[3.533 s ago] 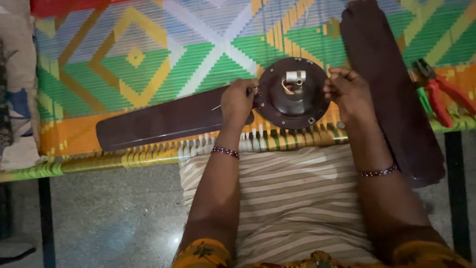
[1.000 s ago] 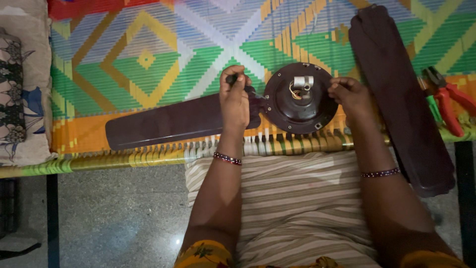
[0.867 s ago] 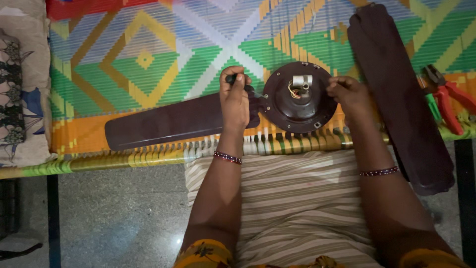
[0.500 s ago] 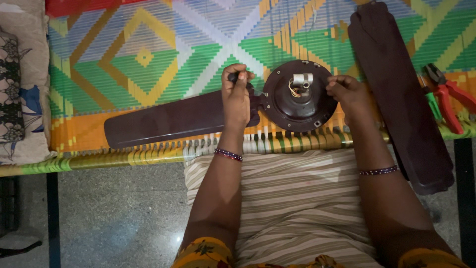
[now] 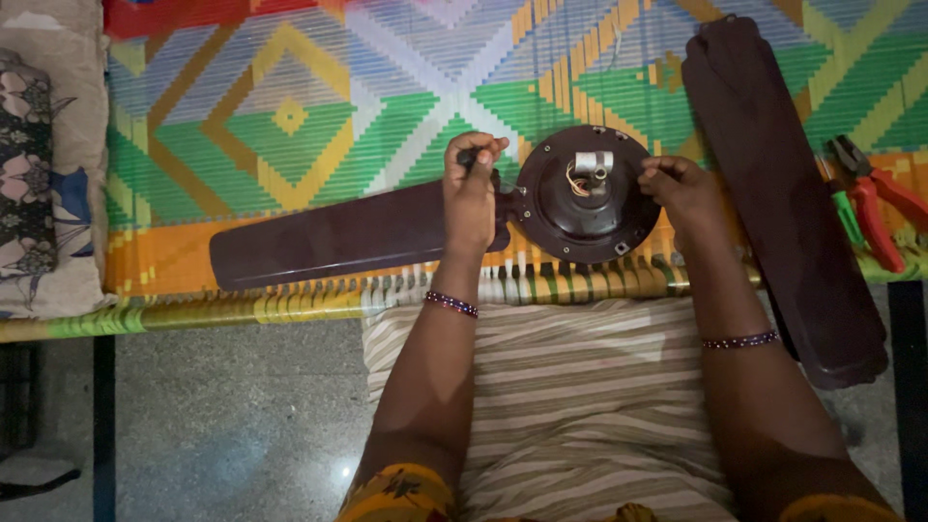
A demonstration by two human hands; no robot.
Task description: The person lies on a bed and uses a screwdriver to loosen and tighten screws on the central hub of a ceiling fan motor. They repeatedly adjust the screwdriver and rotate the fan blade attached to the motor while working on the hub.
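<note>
While the head view looks straight down, a dark brown ceiling fan motor housing (image 5: 588, 196) sits at centre frame on a woven mat (image 5: 319, 106) of green, orange, blue and white stripes. Left hand (image 5: 471, 193) is closed around a small dark tool handle (image 5: 466, 156), fingers curled tight, positioned at the joint where the attached fan blade (image 5: 333, 237) meets the housing. That blade extends toward the left of frame. Right hand (image 5: 684, 191) is narrowly pinched at the housing's right rim; what it grips, if anything, cannot be told. A loose fan blade (image 5: 778, 184) lies lengthwise at right of frame, its lower end overhanging the mat edge. Red-handled pliers (image 5: 875, 198) rest at the far right edge, beside a green-handled tool (image 5: 846, 215). A floral cushion (image 5: 39, 164) occupies the upper left. Striped cloth (image 5: 570, 406) covers the lap at lower centre.
</note>
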